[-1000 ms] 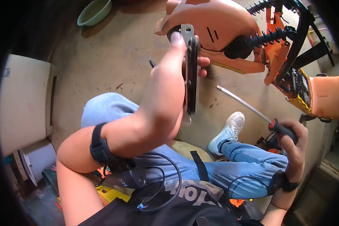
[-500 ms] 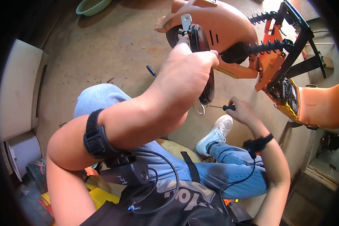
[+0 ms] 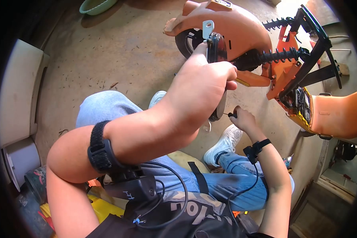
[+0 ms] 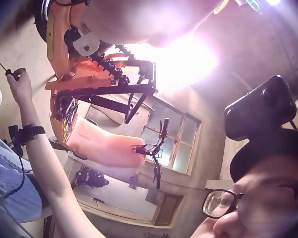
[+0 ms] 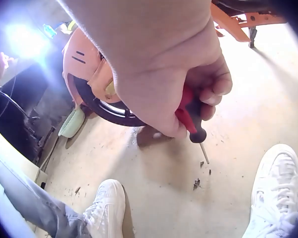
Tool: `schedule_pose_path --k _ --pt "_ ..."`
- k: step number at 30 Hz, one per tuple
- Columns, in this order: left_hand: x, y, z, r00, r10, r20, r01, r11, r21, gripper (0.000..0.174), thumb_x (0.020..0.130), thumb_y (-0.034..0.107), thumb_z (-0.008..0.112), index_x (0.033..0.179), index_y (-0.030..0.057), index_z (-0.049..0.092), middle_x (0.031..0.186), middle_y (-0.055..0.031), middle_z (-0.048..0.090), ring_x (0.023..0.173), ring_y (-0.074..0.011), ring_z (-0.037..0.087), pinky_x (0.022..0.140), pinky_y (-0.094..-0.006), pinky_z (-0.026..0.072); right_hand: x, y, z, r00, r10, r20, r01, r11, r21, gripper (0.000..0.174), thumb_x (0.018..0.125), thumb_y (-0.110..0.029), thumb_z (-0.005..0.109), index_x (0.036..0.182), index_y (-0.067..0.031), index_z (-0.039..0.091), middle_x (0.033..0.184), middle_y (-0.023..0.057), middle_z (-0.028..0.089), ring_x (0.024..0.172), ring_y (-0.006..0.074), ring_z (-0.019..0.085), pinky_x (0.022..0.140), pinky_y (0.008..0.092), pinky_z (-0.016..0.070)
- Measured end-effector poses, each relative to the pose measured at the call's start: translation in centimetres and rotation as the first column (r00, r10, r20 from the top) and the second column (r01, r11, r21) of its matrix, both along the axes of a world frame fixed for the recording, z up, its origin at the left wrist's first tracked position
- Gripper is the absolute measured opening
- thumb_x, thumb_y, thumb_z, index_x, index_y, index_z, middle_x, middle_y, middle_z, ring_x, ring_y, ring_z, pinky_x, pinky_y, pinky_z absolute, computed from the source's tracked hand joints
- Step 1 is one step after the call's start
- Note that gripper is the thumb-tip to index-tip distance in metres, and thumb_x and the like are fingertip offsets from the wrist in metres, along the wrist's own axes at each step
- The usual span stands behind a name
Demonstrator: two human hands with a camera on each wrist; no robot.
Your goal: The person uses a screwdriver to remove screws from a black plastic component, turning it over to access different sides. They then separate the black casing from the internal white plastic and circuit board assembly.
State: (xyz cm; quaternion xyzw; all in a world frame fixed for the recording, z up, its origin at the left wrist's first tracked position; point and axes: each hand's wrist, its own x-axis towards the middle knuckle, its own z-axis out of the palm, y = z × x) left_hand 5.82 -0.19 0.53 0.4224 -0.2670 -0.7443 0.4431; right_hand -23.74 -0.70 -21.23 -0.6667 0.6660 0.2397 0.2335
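In the head view my left hand [image 3: 200,85] grips a dark, glossy oblong part [image 3: 218,45], held upright in front of the scooter. Its flat metal tab [image 3: 208,28] with a hole sticks up above the fingers, and a second tab shows at the lower end. The back of the hand hides much of the part's middle. My right hand [image 3: 245,119] is low and to the right of it. It grips a red and black screwdriver [image 5: 196,135], whose thin shaft points toward the part's lower end in the head view and past the fingers in the right wrist view.
An orange scooter body [image 3: 234,23] with black springs [image 3: 279,55] and a black frame stands ahead and to the right. A green basin [image 3: 99,6] sits at the far left, a white cabinet [image 3: 20,91] nearer. White shoes [image 3: 228,142] rest on the floor.
My right hand has come forward and left with the screwdriver, from beside the knee to near the part's lower end. The left hand has turned the part and shifted slightly right.
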Motion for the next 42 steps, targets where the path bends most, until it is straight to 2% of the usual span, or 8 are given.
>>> schedule_pose_path --k 5,7,11,13,29,35,38,42 --pt "0.0 0.1 -0.3 1.000 -0.016 0.025 0.016 1.000 -0.004 0.030 0.086 0.016 0.052 0.114 0.0059 0.049 0.104 -0.0090 0.053 0.092 -0.0166 0.052 0.084 -0.0339 0.0412 -0.3 0.4 -1.3 1.000 0.027 0.012 -0.026 0.999 -0.044 0.035 0.085 -0.037 0.064 0.105 -0.0089 0.062 0.094 0.0181 0.071 0.090 0.0355 0.070 0.078 0.0469 0.0536" --pt "-0.3 0.2 -0.3 0.994 0.107 0.037 -0.108 0.994 0.019 0.023 0.090 0.017 0.060 0.107 0.0014 0.062 0.099 -0.0057 0.064 0.092 -0.0136 0.060 0.080 -0.0276 0.0437 -0.2 0.5 -1.4 0.999 0.032 0.011 -0.031 0.998 -0.051 0.035 0.085 -0.037 0.065 0.105 -0.0093 0.062 0.093 0.0180 0.071 0.090 0.0354 0.070 0.078 0.0469 0.0537" --pt "-0.3 0.1 -0.6 0.992 0.120 0.032 -0.120 0.993 0.015 0.022 0.090 0.017 0.060 0.106 0.0020 0.063 0.098 -0.0046 0.064 0.091 -0.0127 0.060 0.080 -0.0273 0.0435 0.1 0.0 -0.5 1.000 0.006 -0.016 -0.006 1.000 -0.008 0.039 0.083 -0.037 0.066 0.110 -0.0087 0.061 0.098 0.0186 0.071 0.093 0.0357 0.069 0.081 0.0457 0.0533" --pt "-0.2 -0.1 -0.5 1.000 0.015 0.008 -0.015 1.000 -0.023 0.031 0.085 0.019 0.053 0.114 0.0070 0.048 0.103 -0.0084 0.051 0.094 -0.0178 0.050 0.086 -0.0345 0.0402 0.0 -0.2 -0.2 1.000 -0.025 -0.004 0.025 0.999 -0.024 0.039 0.084 -0.037 0.066 0.109 -0.0082 0.061 0.098 0.0188 0.071 0.094 0.0360 0.068 0.081 0.0456 0.0533" --pt "-0.2 0.1 -0.5 0.999 0.030 0.010 -0.029 0.994 -0.103 0.033 0.086 0.018 0.056 0.115 0.0068 0.048 0.100 -0.0057 0.049 0.091 -0.0152 0.045 0.086 -0.0325 0.0390 -0.1 0.3 -0.7 1.000 0.004 0.013 -0.003 1.000 -0.026 0.038 0.083 -0.039 0.066 0.107 -0.0091 0.063 0.096 0.0168 0.072 0.093 0.0344 0.069 0.081 0.0459 0.0532" --pt "-0.1 0.4 0.0 0.998 0.054 0.015 -0.051 0.990 -0.132 0.038 0.087 0.015 0.057 0.122 0.0059 0.046 0.102 -0.0065 0.050 0.094 -0.0150 0.045 0.088 -0.0325 0.0388 -0.1 -0.6 4.3 0.996 0.017 0.089 -0.010 0.997 -0.078 0.038 0.083 -0.038 0.066 0.107 -0.0092 0.063 0.099 0.0174 0.071 0.094 0.0349 0.068 0.081 0.0448 0.0522" --pt "0.2 0.4 -0.1 0.998 0.035 0.051 -0.027 0.988 -0.150 0.040 0.087 0.014 0.057 0.125 0.0048 0.045 0.104 -0.0073 0.051 0.097 -0.0152 0.046 0.091 -0.0330 0.0386 -0.4 -0.4 8.4 0.973 -0.025 0.231 0.048 0.994 -0.097 0.037 0.083 -0.036 0.067 0.107 -0.0084 0.063 0.097 0.0175 0.071 0.095 0.0347 0.068 0.081 0.0441 0.0521" --pt "0.5 0.5 0.3 0.996 0.021 0.081 -0.010 0.990 -0.142 0.041 0.087 0.012 0.059 0.124 0.0031 0.045 0.103 -0.0070 0.052 0.095 -0.0141 0.048 0.088 -0.0319 0.0402 0.6 0.2 15.9 0.935 -0.063 0.349 0.113 0.986 -0.124 0.035 0.083 -0.032 0.069 0.107 -0.0063 0.062 0.090 0.0151 0.069 0.083 0.0270 0.066 0.074 0.0375 0.0504"
